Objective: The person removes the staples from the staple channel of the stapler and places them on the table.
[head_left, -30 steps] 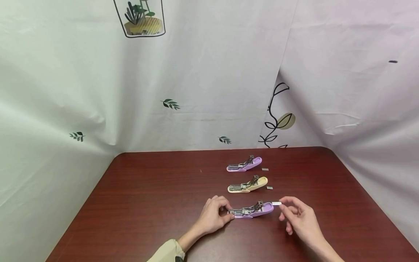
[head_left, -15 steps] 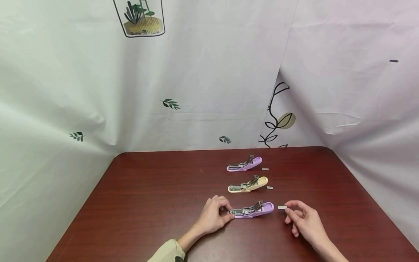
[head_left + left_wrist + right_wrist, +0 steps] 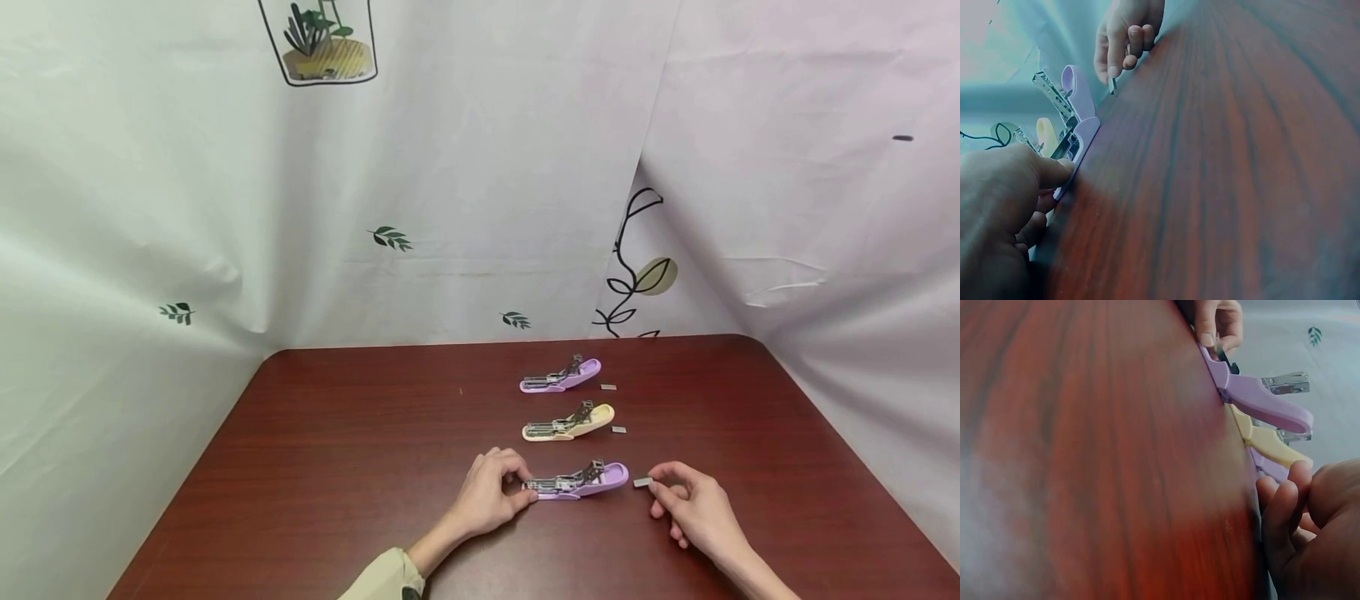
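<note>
An opened purple stapler (image 3: 611,477) lies nearest me on the table, its metal magazine exposed. The left hand (image 3: 487,493) pinches its left end between thumb and fingers. To the right of that stapler, a short grey staple strip (image 3: 642,482) is pinched by the thumb and index finger of the right hand (image 3: 693,508), apart from the stapler. The left wrist view shows the strip (image 3: 1112,85) at the fingertips; the right hand's own fingers hide it in the right wrist view.
Behind lie a yellow opened stapler (image 3: 600,417) and another purple one (image 3: 588,372). Each has a small grey staple strip at its right, one nearer (image 3: 618,430) and one farther (image 3: 608,387). A pale printed curtain (image 3: 465,167) hangs behind the red-brown table (image 3: 337,433).
My right hand has drawn back to the right and toward me with the staple strip, away from the purple stapler's end, and the strip has tilted. My left hand stays in place.
</note>
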`<control>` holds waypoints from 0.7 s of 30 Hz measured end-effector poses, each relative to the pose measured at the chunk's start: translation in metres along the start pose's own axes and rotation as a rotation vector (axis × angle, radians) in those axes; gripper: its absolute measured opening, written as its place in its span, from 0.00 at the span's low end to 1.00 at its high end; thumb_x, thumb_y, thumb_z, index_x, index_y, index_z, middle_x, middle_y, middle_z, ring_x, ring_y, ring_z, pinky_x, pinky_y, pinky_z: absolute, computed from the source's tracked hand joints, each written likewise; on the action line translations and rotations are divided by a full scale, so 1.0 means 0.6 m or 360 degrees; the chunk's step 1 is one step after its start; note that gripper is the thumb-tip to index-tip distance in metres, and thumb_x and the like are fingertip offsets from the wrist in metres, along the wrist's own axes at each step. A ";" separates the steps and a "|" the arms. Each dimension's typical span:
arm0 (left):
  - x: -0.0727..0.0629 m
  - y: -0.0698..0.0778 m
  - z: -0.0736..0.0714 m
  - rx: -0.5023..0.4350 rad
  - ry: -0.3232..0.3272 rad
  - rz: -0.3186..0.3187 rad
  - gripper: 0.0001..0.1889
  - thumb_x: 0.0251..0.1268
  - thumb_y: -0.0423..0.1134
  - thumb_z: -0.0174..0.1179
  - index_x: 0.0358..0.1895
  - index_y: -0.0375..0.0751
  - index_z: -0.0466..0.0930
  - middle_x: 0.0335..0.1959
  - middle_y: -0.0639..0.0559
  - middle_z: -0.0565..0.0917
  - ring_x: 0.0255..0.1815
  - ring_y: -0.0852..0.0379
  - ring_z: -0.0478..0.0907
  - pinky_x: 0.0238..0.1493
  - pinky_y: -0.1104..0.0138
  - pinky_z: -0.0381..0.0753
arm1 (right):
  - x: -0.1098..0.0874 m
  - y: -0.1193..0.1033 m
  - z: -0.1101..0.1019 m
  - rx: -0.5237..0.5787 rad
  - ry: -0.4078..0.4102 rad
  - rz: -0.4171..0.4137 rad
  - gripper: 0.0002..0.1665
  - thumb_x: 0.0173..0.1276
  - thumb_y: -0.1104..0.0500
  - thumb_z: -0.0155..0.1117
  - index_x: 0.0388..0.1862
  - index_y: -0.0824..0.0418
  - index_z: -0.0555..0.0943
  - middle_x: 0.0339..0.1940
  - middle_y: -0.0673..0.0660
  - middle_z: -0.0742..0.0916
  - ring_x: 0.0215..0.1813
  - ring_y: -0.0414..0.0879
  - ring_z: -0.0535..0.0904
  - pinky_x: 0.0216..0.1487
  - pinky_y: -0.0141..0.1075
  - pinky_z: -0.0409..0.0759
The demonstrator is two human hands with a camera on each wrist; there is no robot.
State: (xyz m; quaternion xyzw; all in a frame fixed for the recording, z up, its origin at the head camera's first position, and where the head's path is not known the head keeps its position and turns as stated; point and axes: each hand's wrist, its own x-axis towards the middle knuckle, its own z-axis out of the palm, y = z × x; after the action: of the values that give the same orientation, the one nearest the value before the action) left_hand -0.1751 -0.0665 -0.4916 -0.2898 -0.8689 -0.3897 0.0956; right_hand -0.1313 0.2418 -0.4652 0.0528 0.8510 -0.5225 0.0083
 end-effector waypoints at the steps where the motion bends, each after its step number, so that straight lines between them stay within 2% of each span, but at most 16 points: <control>1: 0.000 0.000 0.000 -0.0002 0.0002 0.0001 0.09 0.47 0.38 0.76 0.28 0.50 0.83 0.29 0.65 0.78 0.32 0.68 0.66 0.38 0.70 0.62 | 0.001 -0.001 0.000 -0.0020 -0.0004 0.0003 0.09 0.70 0.67 0.62 0.48 0.65 0.78 0.18 0.56 0.83 0.10 0.44 0.72 0.11 0.38 0.74; 6: 0.002 0.000 0.000 -0.0010 0.0006 0.0014 0.09 0.47 0.38 0.76 0.29 0.51 0.83 0.29 0.65 0.78 0.32 0.68 0.66 0.38 0.70 0.62 | 0.001 -0.003 0.000 -0.0139 -0.0013 -0.0014 0.08 0.68 0.66 0.63 0.46 0.63 0.79 0.17 0.53 0.82 0.09 0.44 0.72 0.11 0.39 0.74; 11: 0.000 0.000 0.002 0.0000 0.0015 0.0031 0.10 0.47 0.38 0.77 0.29 0.51 0.83 0.29 0.65 0.78 0.32 0.68 0.66 0.37 0.70 0.62 | -0.001 -0.005 0.001 -0.0185 -0.0020 0.0012 0.07 0.68 0.67 0.63 0.44 0.62 0.79 0.16 0.53 0.82 0.10 0.45 0.73 0.11 0.40 0.74; 16: -0.003 0.001 0.002 -0.0032 0.0027 0.0007 0.10 0.47 0.38 0.77 0.30 0.52 0.85 0.29 0.66 0.78 0.32 0.69 0.66 0.38 0.70 0.63 | -0.003 -0.008 0.002 -0.0176 -0.0028 0.0022 0.08 0.68 0.67 0.63 0.45 0.62 0.80 0.17 0.53 0.82 0.10 0.45 0.73 0.11 0.40 0.75; 21: -0.002 -0.001 -0.003 -0.0140 0.0010 0.0011 0.11 0.46 0.37 0.79 0.32 0.49 0.86 0.29 0.63 0.80 0.32 0.67 0.69 0.38 0.72 0.67 | -0.005 -0.008 -0.001 -0.0115 -0.0011 0.0029 0.10 0.70 0.66 0.61 0.48 0.66 0.79 0.17 0.55 0.82 0.10 0.44 0.72 0.12 0.40 0.75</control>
State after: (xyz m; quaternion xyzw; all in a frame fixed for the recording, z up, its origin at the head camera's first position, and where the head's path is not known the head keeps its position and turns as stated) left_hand -0.1745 -0.0688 -0.4910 -0.2955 -0.8496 -0.4282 0.0868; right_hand -0.1288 0.2401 -0.4605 0.0585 0.8688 -0.4914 0.0178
